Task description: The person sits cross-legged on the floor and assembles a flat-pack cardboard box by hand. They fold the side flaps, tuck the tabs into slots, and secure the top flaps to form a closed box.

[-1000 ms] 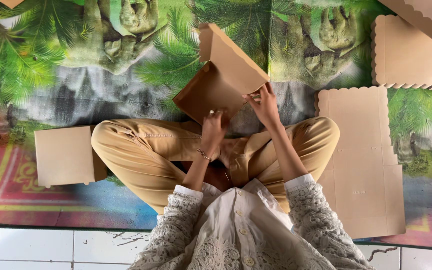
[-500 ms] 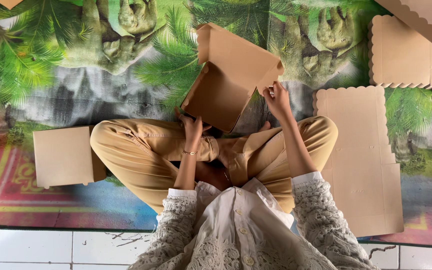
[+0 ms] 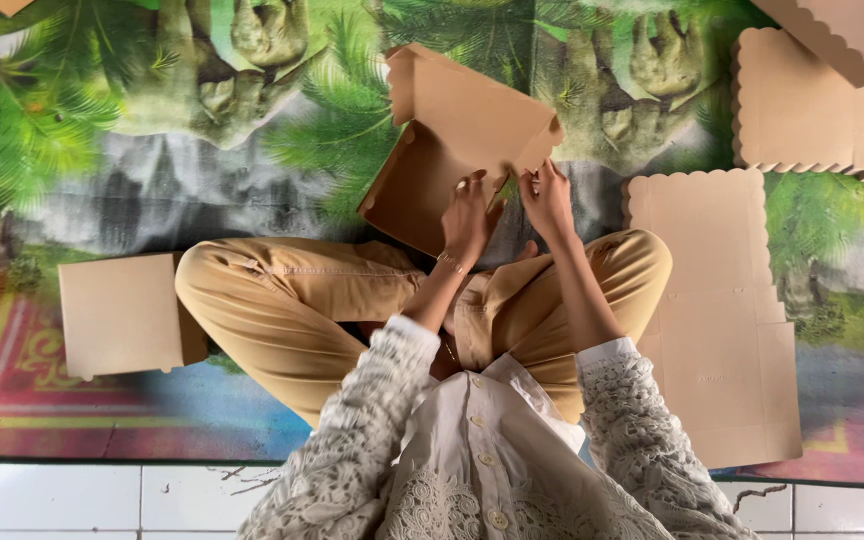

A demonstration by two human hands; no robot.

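— What are the hands doing?
— Both grip a half-folded brown cardboard box [image 3: 452,150], held tilted above the crossed legs. The left hand [image 3: 467,222] lies with fingers pressed on its near wall; the right hand [image 3: 549,200] pinches the box's edge just beside it.
— And around them?
— A folded box [image 3: 127,315] lies well off to the left hand's side; flat scalloped cardboard blanks [image 3: 722,310] lie beside the right arm, on a printed mat [image 3: 152,190].
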